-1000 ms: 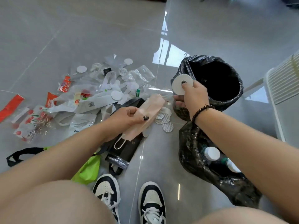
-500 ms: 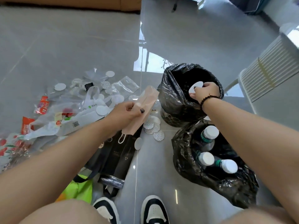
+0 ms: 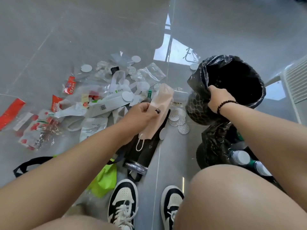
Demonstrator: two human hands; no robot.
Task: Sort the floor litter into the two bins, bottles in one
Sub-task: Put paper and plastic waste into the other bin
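Observation:
My left hand (image 3: 140, 114) pinches a beige face mask (image 3: 158, 107), its ear loop hanging below. My right hand (image 3: 218, 98) grips the near rim of the far bin (image 3: 249, 103), lined with a black bag and dark inside. The white disc is no longer in that hand. The nearer bin (image 3: 214, 146), also lined in black, holds white-capped bottles (image 3: 240, 157) and is partly hidden by my right arm and knee. Litter lies on the grey floor at left: white discs (image 3: 178, 120), clear bags (image 3: 149, 74), red wrappers (image 3: 69, 84).
A black bag (image 3: 144, 151) and a lime green bag (image 3: 104, 180) lie in front of my shoes (image 3: 123, 203). A white slatted unit (image 3: 297, 80) stands at the right edge. Open grey floor stretches beyond the litter.
My right hand carried the white disc over the far bin, let it go inside, and now grips the bin's rim. My left hand has kept holding the mask.

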